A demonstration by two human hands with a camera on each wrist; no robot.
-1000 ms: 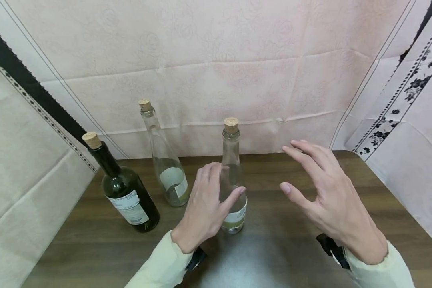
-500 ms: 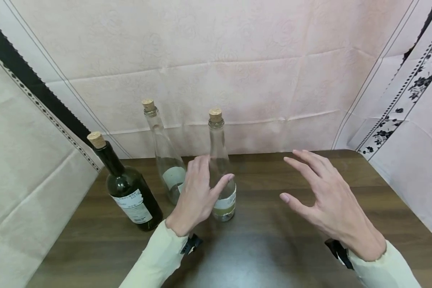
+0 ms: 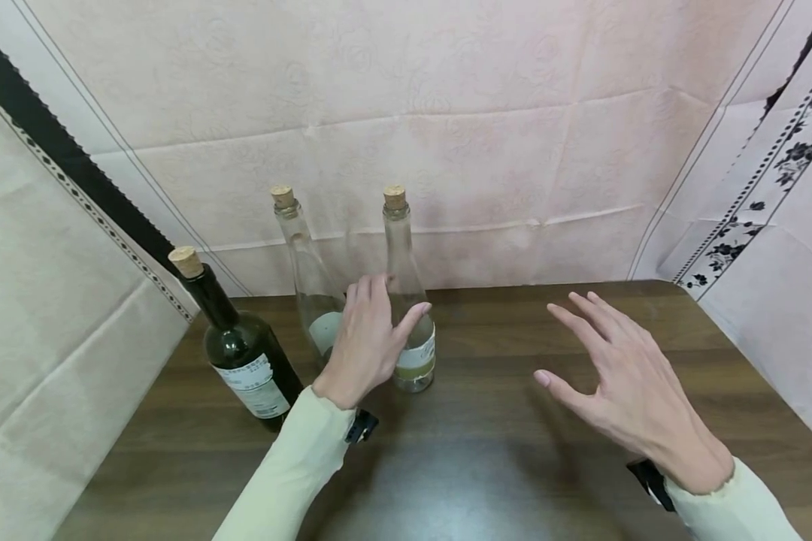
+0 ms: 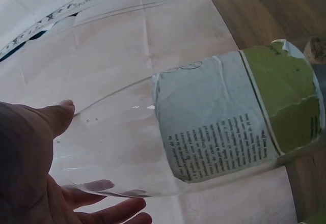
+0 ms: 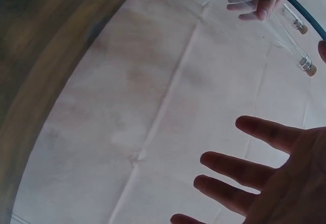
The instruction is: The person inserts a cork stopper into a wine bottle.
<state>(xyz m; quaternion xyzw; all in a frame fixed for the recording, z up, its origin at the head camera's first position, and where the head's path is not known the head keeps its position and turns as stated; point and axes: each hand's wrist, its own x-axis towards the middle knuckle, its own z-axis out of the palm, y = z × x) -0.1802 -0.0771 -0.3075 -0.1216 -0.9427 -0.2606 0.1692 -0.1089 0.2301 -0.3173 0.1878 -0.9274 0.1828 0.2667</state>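
Observation:
My left hand (image 3: 365, 334) grips a clear glass bottle (image 3: 416, 361) by its shoulder, thumb on the near side and fingers round the back. This bottle stands upright, with a cork in its mouth and a white and green label low down. In the left wrist view the label's printed text (image 4: 219, 147) faces the camera. Just left is a second clear corked bottle (image 3: 314, 278), its lower part partly hidden by my hand. My right hand (image 3: 622, 376) is held apart on the right, fingers spread, touching nothing; the right wrist view shows its palm side (image 5: 290, 183).
A dark green corked wine bottle (image 3: 243, 361) with a white label stands front left, close to my left forearm. The brown wooden table (image 3: 487, 451) ends at a pale cloth backdrop (image 3: 446, 150), which also rises on both sides.
My left hand and the clear bottle in it have moved left and back, towards the second clear bottle. The right hand has shifted slightly and stays spread.

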